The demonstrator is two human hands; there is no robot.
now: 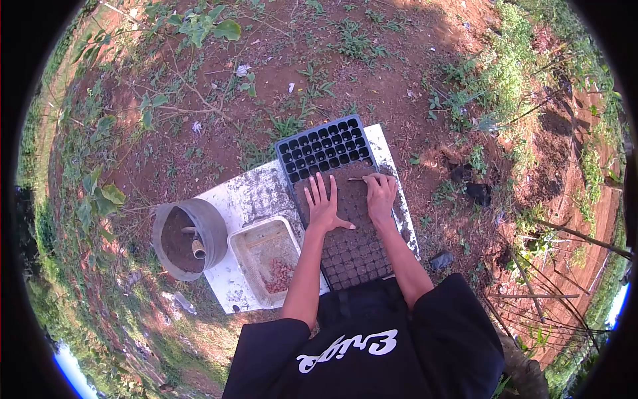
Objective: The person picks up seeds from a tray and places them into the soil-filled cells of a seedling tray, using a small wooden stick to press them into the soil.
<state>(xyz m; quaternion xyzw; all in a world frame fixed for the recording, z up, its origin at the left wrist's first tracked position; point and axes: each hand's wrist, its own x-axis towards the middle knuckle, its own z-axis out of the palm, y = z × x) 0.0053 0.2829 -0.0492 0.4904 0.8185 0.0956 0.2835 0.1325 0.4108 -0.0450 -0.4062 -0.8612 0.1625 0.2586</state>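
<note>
A black seedling tray (323, 147) lies in front of me, its far cells showing as dark hollows. Brown soil (352, 256) fills its nearer cells and covers the middle. My left hand (323, 207) rests with fingers spread over the soil on the tray's left side. On the right side, my right hand (381, 194) is closed, pinching a short, thin brown stick (356, 178) that points left just above the soil. The stick's other end is hidden in my fingers.
A white board (229, 199) lies under the tray. To the left, a beige basin (240, 256) holds small reddish seeds (279, 274). Farther left stands a grey bucket (216, 229) with soil and a tube-like object (198, 249). Bare earth and weeds surround the board.
</note>
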